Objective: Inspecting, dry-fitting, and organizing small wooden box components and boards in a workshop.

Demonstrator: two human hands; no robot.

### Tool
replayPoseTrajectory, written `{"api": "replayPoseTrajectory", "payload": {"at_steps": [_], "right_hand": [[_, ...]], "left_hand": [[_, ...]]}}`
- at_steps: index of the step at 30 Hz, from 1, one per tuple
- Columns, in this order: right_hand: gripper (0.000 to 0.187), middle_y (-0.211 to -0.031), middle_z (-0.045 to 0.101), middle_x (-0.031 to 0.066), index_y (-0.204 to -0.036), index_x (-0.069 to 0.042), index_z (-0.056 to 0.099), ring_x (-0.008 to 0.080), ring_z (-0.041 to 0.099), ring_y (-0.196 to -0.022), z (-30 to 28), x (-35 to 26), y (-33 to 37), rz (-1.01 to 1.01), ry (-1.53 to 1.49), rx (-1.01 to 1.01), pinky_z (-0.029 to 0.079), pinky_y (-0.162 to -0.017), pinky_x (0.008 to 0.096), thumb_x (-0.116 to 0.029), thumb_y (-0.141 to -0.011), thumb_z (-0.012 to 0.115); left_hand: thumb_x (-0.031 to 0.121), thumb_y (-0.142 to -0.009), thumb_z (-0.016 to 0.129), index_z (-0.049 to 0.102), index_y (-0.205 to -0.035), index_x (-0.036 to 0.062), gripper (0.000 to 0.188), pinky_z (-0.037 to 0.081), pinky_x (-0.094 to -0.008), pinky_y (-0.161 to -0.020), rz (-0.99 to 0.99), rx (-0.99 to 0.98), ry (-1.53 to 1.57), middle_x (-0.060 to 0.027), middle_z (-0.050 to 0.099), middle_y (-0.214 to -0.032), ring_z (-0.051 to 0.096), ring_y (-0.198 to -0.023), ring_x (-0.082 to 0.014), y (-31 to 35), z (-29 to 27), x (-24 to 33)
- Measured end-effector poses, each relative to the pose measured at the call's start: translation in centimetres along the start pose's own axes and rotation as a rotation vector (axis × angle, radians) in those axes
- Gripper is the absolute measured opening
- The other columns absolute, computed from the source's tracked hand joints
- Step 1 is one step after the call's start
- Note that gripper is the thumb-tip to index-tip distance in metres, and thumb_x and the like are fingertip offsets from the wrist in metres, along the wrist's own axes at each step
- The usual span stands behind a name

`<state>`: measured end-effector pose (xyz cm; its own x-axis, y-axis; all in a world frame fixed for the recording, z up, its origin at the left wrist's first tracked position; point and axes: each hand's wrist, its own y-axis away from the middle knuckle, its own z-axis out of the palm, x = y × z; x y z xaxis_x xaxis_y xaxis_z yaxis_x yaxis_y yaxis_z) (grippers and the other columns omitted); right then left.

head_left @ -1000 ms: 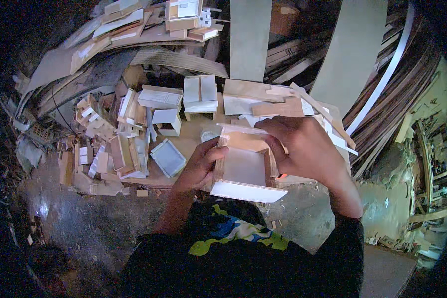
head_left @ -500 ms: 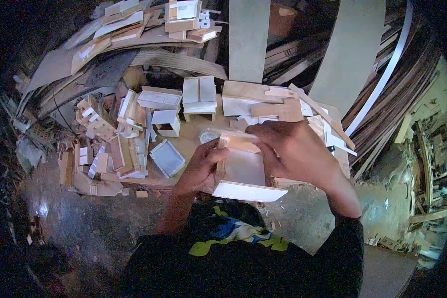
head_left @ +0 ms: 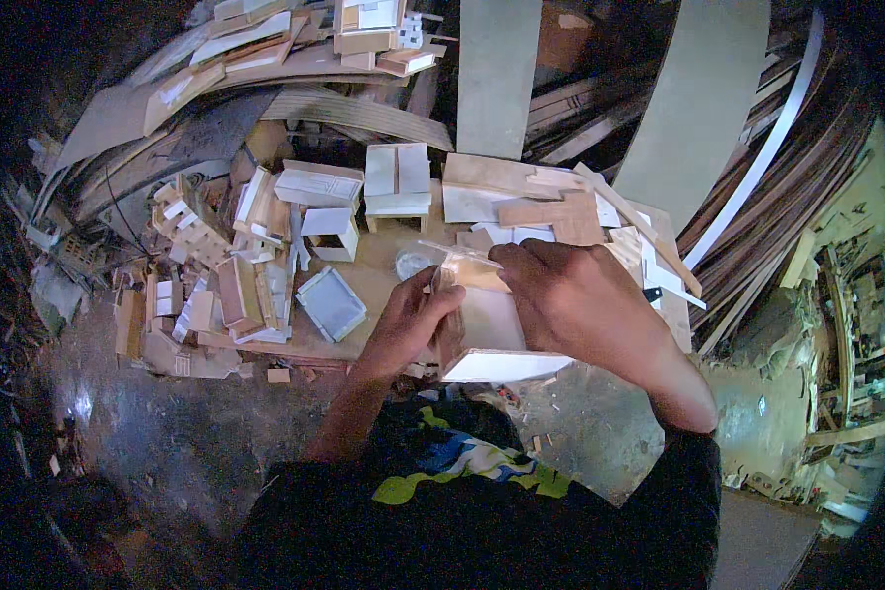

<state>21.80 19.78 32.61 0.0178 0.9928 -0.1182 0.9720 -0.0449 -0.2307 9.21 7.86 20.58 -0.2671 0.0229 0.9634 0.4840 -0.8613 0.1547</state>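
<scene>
Over the near edge of the workbench, a small open wooden box (head_left: 489,317) with a white near side is held up and tilted. My left hand (head_left: 411,323) is closed around its left wall, thumb on the edge. A thin pale strip (head_left: 452,253) lies across the box's far edge. At the strip's right end, the fingers of my right hand (head_left: 588,295) are pinched together, and that hand covers the box's right side. Just behind my left hand stands a small round clear container (head_left: 413,264).
Behind the box are a white-topped wooden piece (head_left: 397,182) and a shallow white tray (head_left: 331,306). Several small wooden boxes crowd the bench's left side. Flat boards (head_left: 555,216) lie at the back right. Tall panels (head_left: 693,108) and stacked strips rise beyond.
The box has turned and tilted slightly, its white near side shifting right and away from me. The strip's left end has moved a little farther away. Both hands keep their grip.
</scene>
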Motion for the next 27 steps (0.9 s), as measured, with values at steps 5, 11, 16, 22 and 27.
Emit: {"api": "replayPoseTrajectory", "payload": {"at_steps": [5,11,16,22,27], "right_hand": [[0.022,-0.074,0.056,0.0173,-0.087,0.003,0.052,0.031,0.057,-0.069,0.3,-0.5,-0.5,-0.038,0.019,-0.07,0.046,-0.059,0.0372,-0.003,-0.066,0.053],[0.02,-0.073,0.057,0.0162,-0.087,0.002,0.05,0.0292,0.06,-0.062,0.7,-0.9,-0.8,-0.097,0.094,-0.066,0.049,-0.05,0.0363,-0.003,-0.068,0.05],[0.02,-0.071,0.056,0.0143,-0.085,0.001,0.051,0.0287,0.058,-0.067,0.5,-1.6,-1.0,-0.058,0.116,-0.031,0.047,-0.057,0.0365,-0.004,-0.066,0.052],[0.02,-0.073,0.056,0.0141,-0.087,0.001,0.051,0.0278,0.058,-0.064,1.2,-2.0,-1.3,-0.094,0.129,-0.044,0.047,-0.052,0.0351,-0.004,-0.067,0.051],[0.024,-0.072,0.056,0.0135,-0.091,0.002,0.051,0.0264,0.058,-0.061,1.5,-2.2,-1.3,-0.114,0.152,-0.123,0.047,-0.051,0.0343,-0.005,-0.067,0.051]], "left_hand": [[0.023,-0.08,0.055,0.05,-0.1,0.0024,0.029,0.039,-0.0197,-0.043,-0.008,0.045,-0.081,0.0015,0.052,-0.063,0.049,-0.052,-0.0052,0.7,0.2,0.7],[0.022,-0.081,0.056,0.048,-0.098,0.0012,0.028,0.041,-0.0208,-0.044,0.026,-0.011,-0.061,0.0009,0.051,-0.064,0.05,-0.052,-0.006,0.7,-0.1,0.4],[0.02,-0.081,0.057,0.046,-0.095,0.0008,0.026,0.043,-0.0218,-0.045,-0.014,0.02,-0.022,-0.0007,0.051,-0.067,0.051,-0.052,-0.0069,1.0,-0.2,0.5],[0.018,-0.08,0.058,0.045,-0.096,0.0006,0.027,0.043,-0.0232,-0.046,0.197,0.082,-0.152,-0.0022,0.051,-0.069,0.052,-0.052,-0.0087,0.7,-0.7,-0.9],[0.019,-0.08,0.057,0.046,-0.095,0.0007,0.026,0.044,-0.0226,-0.046,0.158,0.079,-0.129,-0.0015,0.051,-0.067,0.052,-0.052,-0.0086,0.7,-1.0,-0.9]]}}
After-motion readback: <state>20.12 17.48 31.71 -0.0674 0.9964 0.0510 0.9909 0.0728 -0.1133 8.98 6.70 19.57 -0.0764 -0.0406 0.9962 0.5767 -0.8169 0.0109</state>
